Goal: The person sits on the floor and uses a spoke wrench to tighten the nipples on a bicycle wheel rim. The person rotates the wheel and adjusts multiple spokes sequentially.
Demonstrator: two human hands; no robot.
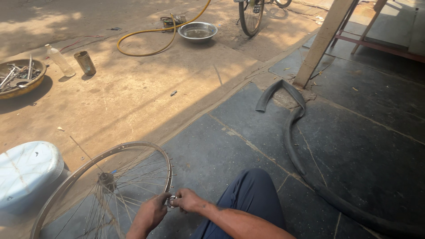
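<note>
Left hand (152,212) and right hand (188,200) meet at the rim of the bare silver spoked bicycle wheel (104,186), both pinched on a small shiny metal piece (172,202) at the rim's near edge; what the piece is cannot be told at this size. Wheel stands tilted on the dark stone slab floor (354,146), hub (106,180) toward the pale blue plastic stool (27,170). Judgement: work at the rim goes best with one hand steadying it and the other turning in small, even amounts, so the loose spokes do not skew. Knee in dark blue trousers (252,194) just beside the hands. Black rubber inner tube (292,132) trails across the floor, well apart. Farther off on the sandy ground: yellow hose (150,40), steel water basin (197,31), round tray of tools (17,77), clear plastic bottle (59,59), rusty tin can (85,62).
</note>
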